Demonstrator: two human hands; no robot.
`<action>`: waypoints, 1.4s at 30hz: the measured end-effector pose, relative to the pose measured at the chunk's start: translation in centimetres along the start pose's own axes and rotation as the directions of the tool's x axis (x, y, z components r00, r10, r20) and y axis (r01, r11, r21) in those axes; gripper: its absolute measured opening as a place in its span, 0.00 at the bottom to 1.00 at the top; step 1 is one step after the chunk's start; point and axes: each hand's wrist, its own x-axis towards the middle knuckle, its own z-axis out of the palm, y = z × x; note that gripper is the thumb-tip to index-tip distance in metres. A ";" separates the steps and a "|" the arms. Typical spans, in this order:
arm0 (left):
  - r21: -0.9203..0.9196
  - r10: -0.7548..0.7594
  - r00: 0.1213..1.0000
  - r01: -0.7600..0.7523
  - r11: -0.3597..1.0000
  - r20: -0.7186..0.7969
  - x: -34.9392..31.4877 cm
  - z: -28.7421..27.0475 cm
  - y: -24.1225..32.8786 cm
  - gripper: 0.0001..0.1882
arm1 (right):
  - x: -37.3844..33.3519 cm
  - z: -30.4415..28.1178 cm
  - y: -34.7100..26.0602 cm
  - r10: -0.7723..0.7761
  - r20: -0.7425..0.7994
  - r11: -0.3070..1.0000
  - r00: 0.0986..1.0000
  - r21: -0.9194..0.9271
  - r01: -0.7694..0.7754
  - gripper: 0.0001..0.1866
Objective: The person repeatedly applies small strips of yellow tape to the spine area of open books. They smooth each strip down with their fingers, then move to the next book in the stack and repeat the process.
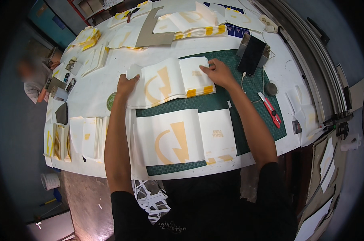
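Note:
A stack of white printed paper sheets with a pale orange design and yellow edges lies over the far part of the green cutting mat. My left hand grips its left edge, thumb on top and fingers partly hidden. At the upper right corner, my right hand pinches the sheets between thumb and fingers. Closer to me, a matching printed sheet, creased toward its right side, rests across the mat and the table edge. A red utility knife is on the mat, right of my right forearm.
A black phone leans on a stand with a white cable. Beside the knife sits a round grey object. More paper stacks line the table's far side, and others its near left. Another person is at the far left.

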 end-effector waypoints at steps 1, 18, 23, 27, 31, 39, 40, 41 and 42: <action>0.008 0.013 1.000 -0.013 1.000 -0.028 -0.2 0.0 0.0 0.41 | -1.0 -0.1 0.5 -0.165 -0.038 0.986 0.986 -0.047 0.163 0.38; 0.508 0.814 0.540 -0.649 0.566 -0.217 -11.0 1.9 4.6 0.37 | -10.8 0.9 0.0 -0.583 0.019 0.791 0.813 -0.214 0.573 0.15; -0.013 0.795 0.337 -0.918 0.397 0.504 -26.8 4.0 5.2 0.23 | -20.4 -2.6 1.9 -0.625 0.133 0.763 0.769 -0.100 0.638 0.15; -0.038 0.749 0.225 -0.948 0.317 0.623 -31.3 5.9 3.9 0.22 | -26.2 -4.1 4.1 -0.619 0.185 0.775 0.763 -0.010 0.632 0.13; 0.018 0.754 0.216 -0.965 0.262 0.620 -31.6 7.0 2.0 0.21 | -29.1 -3.4 5.2 -0.661 0.224 0.727 0.716 -0.043 0.685 0.16; 0.040 0.765 0.229 -0.966 0.257 0.601 -31.4 7.2 1.1 0.20 | -30.2 -1.8 6.3 -0.613 0.225 0.763 0.757 -0.081 0.641 0.17; 0.041 0.768 0.231 -0.965 0.258 0.598 -31.3 7.2 1.1 0.19 | -30.2 -1.7 6.4 -0.610 0.224 0.765 0.760 -0.085 0.639 0.17; 0.041 0.771 0.231 -0.965 0.258 0.594 -31.3 7.3 1.2 0.19 | -30.3 -1.6 6.4 -0.612 0.222 0.763 0.759 -0.084 0.640 0.17; 0.040 0.774 0.231 -0.965 0.258 0.589 -31.3 7.4 1.2 0.18 | -30.3 -1.6 6.5 -0.614 0.221 0.762 0.758 -0.084 0.642 0.17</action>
